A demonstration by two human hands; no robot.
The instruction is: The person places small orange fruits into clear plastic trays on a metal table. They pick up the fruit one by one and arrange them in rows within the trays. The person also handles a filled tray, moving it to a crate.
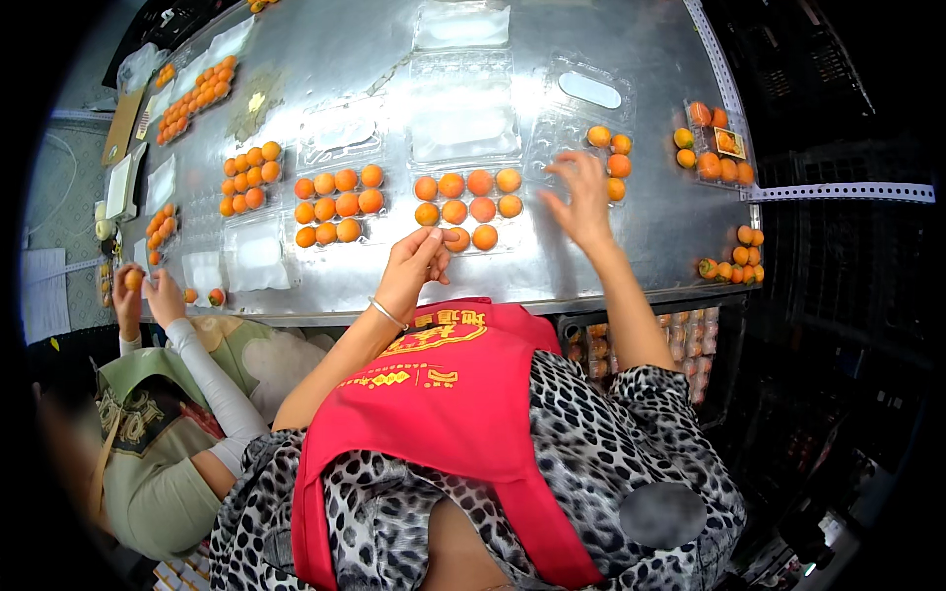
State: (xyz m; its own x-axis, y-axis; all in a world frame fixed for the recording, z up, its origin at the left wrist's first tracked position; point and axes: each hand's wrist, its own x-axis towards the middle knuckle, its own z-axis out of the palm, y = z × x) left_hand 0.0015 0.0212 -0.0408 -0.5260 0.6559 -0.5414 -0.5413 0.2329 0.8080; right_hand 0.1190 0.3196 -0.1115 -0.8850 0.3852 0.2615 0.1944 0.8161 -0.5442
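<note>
My left hand [419, 263], with a bangle on its wrist, is at the near left corner of a clear plastic tray of round orange fruits [482, 209]. Its fingers are curled and pinched together beside a near-row fruit [457, 239]; whether they grip anything is hidden. My right hand [585, 202] hovers with fingers spread and nothing in it, left of a short column of orange fruits [618, 165]. These fruits sit in another clear tray [557, 138], whose left part lies under and beyond the hand.
More fruit-filled trays [339, 206] stand leftward on the metal table [345, 281]. A labelled pack [727, 144] and loose fruits [741, 255] lie at the right edge. A co-worker's hands [148, 295] hold a fruit at the left. Packed fruit stands in a crate [690, 345] below the table.
</note>
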